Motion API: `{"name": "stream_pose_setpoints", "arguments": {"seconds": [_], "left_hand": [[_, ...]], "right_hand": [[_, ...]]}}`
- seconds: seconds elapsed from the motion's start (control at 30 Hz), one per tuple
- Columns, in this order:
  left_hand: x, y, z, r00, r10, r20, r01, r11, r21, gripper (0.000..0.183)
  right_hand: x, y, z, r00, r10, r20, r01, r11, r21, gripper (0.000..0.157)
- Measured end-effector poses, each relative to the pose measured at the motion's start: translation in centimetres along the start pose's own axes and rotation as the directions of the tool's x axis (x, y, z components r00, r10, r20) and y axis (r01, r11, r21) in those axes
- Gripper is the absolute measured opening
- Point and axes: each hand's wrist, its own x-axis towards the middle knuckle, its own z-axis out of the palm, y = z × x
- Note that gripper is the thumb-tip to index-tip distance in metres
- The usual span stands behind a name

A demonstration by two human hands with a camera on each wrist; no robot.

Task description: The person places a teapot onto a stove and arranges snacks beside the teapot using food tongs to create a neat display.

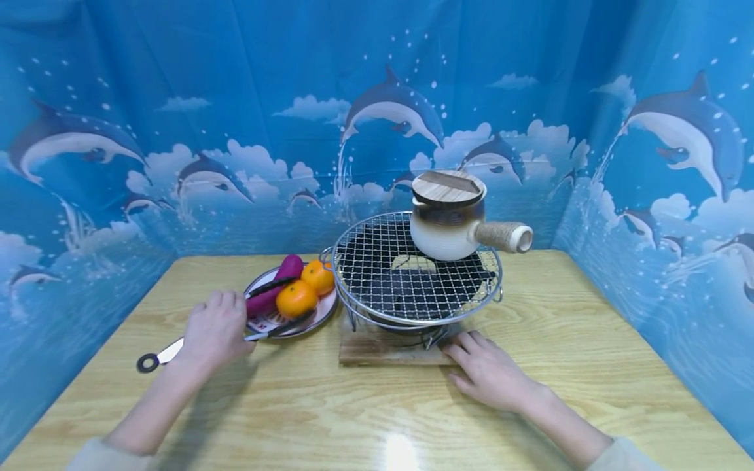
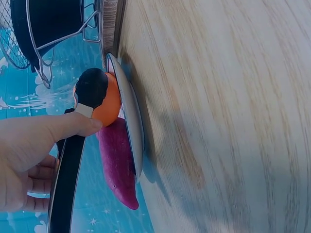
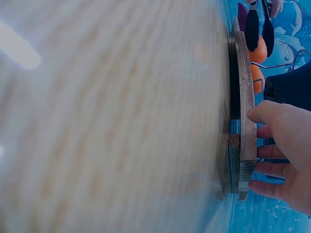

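My left hand (image 1: 215, 330) grips a pair of tongs (image 2: 68, 179) with black tips and a ring at the handle end. The tong arms are spread over the plate (image 1: 331, 311), one tip in front of the nearer orange (image 1: 296, 300), the other across the purple sweet potato (image 1: 290, 267). Behind it on the plate lies a second orange (image 1: 319, 277). My right hand (image 1: 491, 369) rests its fingertips on the right end of a wooden board (image 1: 377, 356), fingers loosely extended. On that board stands a black stove with a round wire grill rack (image 1: 377, 288).
A brown-and-white pot (image 1: 442, 235) with a wooden lid (image 1: 444, 188) sits at the rack's back right, its rope-wrapped handle (image 1: 497, 236) sticking out rightward. The plate stands close to the rack's left side. A blue dolphin curtain (image 1: 265, 78) encloses the wooden table (image 1: 330, 418).
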Motion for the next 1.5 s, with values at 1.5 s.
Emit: {"name": "stream_pose_setpoints", "arguments": {"seconds": [1.5], "left_hand": [[0.6, -1.5, -3.9, 0.99, -0.104, 0.094, 0.112, 0.99, -0.083, 0.093]], "right_hand": [[0.4, 0.5, -1.0, 0.996, -0.044, 0.074, 0.042, 0.999, 0.026, 0.035]]}}
